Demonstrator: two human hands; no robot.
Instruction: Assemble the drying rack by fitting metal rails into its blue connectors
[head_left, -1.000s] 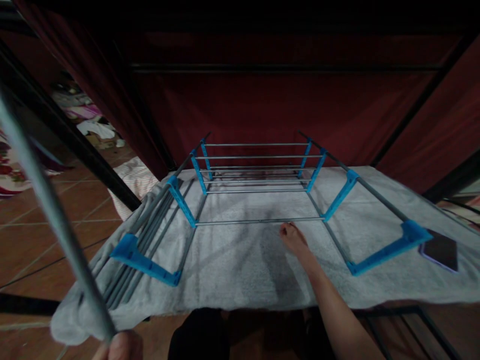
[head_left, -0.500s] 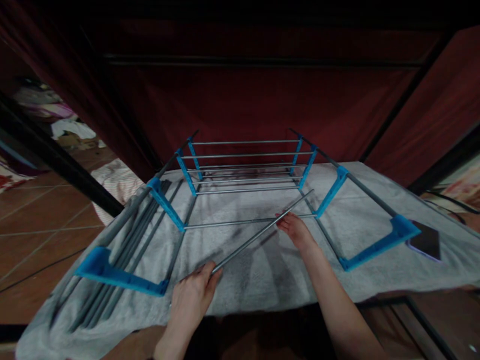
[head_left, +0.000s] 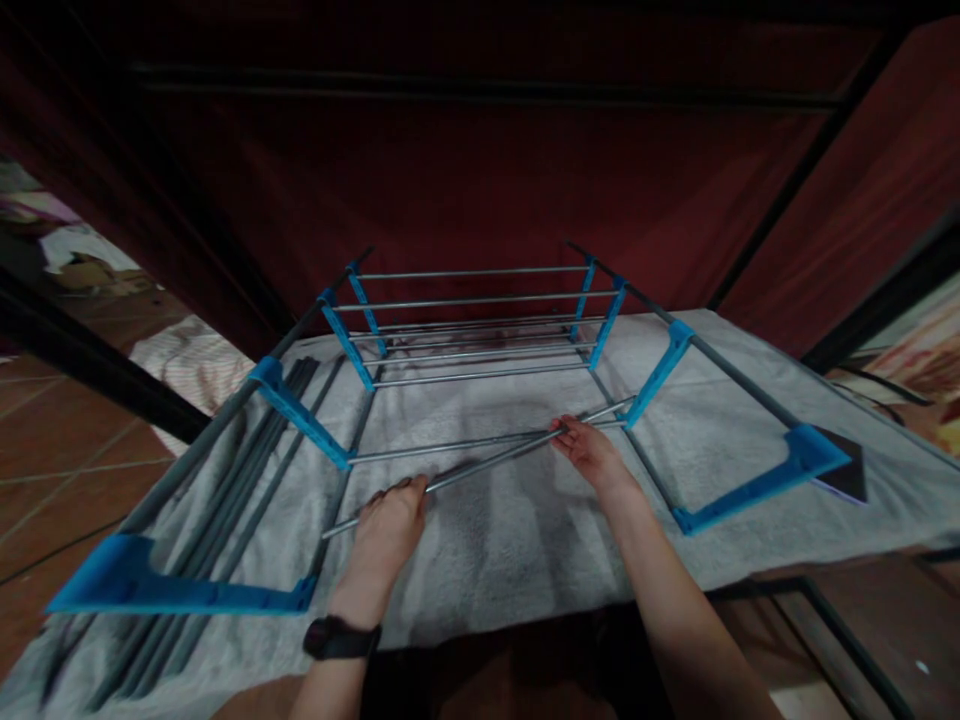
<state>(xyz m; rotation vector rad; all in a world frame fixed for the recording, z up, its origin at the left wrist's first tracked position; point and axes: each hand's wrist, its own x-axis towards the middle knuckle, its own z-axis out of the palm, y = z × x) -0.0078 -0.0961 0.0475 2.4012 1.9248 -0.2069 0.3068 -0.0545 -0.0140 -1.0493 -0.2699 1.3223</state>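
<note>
Both of my hands grip one thin metal rod (head_left: 487,463), held at a slant across the front of a rack frame. My left hand (head_left: 391,520) wraps it near its left end, which sticks out past the knuckles. My right hand (head_left: 585,450) pinches it toward the right end, whose tip lies by a blue plastic bracket (head_left: 660,372). Just behind it, a fixed crossbar (head_left: 442,449) joins the left blue bracket (head_left: 306,415) to the right one. More thin bars (head_left: 480,376) span the brackets at the back. The grey side tubes run front to back.
Several loose grey tubes (head_left: 247,480) lie along the left of the grey cloth (head_left: 517,560). A dark phone (head_left: 846,466) rests at the right, partly behind a front blue bracket (head_left: 780,480). A dark red panel (head_left: 480,190) stands behind the rack.
The rod has swung flatter, its right end coming down toward the right bracket. My left hand has moved up and slightly left, and the view has shifted.
</note>
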